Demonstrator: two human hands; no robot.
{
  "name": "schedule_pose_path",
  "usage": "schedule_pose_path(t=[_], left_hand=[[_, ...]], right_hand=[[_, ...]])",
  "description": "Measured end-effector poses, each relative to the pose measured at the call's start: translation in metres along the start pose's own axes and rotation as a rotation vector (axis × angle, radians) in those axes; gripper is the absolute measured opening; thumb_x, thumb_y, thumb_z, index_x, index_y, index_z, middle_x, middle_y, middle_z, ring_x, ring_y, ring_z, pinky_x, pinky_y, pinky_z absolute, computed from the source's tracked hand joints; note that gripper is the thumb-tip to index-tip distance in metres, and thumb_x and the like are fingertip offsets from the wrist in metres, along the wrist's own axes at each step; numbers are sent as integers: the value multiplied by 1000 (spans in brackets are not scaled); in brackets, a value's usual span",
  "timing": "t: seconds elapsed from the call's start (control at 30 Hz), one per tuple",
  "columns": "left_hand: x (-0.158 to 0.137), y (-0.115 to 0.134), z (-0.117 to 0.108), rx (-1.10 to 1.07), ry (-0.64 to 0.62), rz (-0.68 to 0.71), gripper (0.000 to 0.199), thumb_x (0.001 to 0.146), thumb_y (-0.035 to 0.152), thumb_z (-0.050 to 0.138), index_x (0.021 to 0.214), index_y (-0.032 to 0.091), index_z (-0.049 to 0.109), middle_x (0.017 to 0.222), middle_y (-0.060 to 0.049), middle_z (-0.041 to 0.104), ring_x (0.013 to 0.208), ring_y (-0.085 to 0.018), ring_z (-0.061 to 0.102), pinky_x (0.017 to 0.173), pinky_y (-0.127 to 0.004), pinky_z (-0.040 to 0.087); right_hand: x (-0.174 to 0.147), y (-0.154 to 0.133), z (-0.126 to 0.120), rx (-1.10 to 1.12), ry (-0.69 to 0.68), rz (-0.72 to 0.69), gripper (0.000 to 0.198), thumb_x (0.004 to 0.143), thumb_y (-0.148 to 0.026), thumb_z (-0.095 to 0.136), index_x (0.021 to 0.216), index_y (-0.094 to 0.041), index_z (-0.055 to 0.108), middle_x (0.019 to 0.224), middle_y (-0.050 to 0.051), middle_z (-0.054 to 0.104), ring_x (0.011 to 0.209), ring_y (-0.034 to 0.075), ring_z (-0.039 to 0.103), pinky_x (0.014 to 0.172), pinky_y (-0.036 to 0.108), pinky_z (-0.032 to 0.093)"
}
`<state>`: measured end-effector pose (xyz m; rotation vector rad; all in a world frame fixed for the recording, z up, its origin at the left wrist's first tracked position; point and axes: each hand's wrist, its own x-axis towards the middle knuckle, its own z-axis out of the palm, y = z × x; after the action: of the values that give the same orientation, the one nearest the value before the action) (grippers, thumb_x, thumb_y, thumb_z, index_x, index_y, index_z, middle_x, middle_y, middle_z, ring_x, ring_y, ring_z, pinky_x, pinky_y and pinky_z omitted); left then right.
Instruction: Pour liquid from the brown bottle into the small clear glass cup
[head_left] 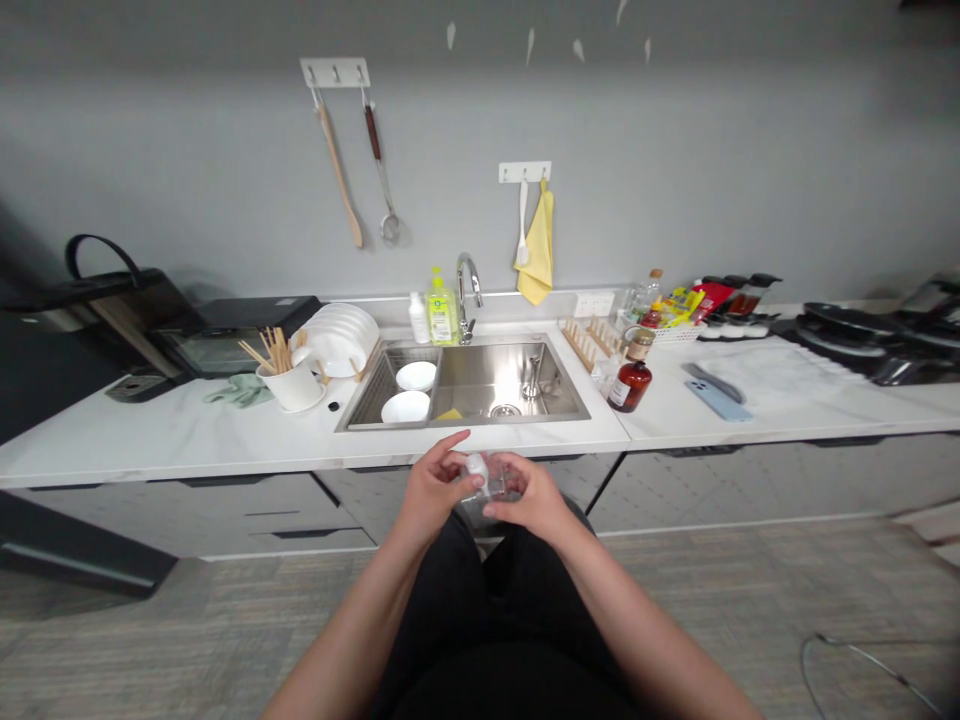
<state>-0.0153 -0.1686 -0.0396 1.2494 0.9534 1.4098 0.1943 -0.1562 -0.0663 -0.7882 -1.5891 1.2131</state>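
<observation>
Just in front of the sink, in the head view, I hold a small clear bottle (pixel 493 488) with a whitish top. My left hand (pixel 433 492) is closed at the top, thumb and fingers around it, with one finger stretched out. My right hand (pixel 535 498) grips the bottle's right side between thumb and fingers. The fingers hide part of it, so its full shape does not show. Beyond my hands lies the steel sink (pixel 480 423), where two white bowls (pixel 406 408) sit on the left side and a piece of yellow cloth or sponge (pixel 450 414) lies near the front.
Behind the sink stand a green soap bottle (pixel 442 312) and the faucet (pixel 466 290). White plates (pixel 345 335) and a chopstick holder (pixel 292 388) are at left. On the right are a brown bottle (pixel 630 385), a blue phone (pixel 716 398) and dark pans (pixel 855 325).
</observation>
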Motion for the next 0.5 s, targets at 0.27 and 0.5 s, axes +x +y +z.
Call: schedule_pose_path(t=[0.27, 0.5], left_hand=[[2, -13, -16, 29, -84, 28, 68, 87, 46, 98, 147, 25, 74, 132, -12, 82, 121, -28, 78, 111, -44, 61], [9, -38, -53, 158, -111, -30, 103, 79, 41, 104, 169, 32, 55, 143, -15, 73, 135, -32, 73, 118, -49, 58]], right_hand=[[15, 22, 0, 106, 13, 60, 78, 66, -57, 111, 131, -26, 81, 126, 9, 86, 113, 33, 83, 98, 45, 69], [35, 48, 4, 154, -63, 85, 101, 69, -58, 110, 157, -29, 70, 146, 13, 81, 131, 37, 78, 108, 50, 65]])
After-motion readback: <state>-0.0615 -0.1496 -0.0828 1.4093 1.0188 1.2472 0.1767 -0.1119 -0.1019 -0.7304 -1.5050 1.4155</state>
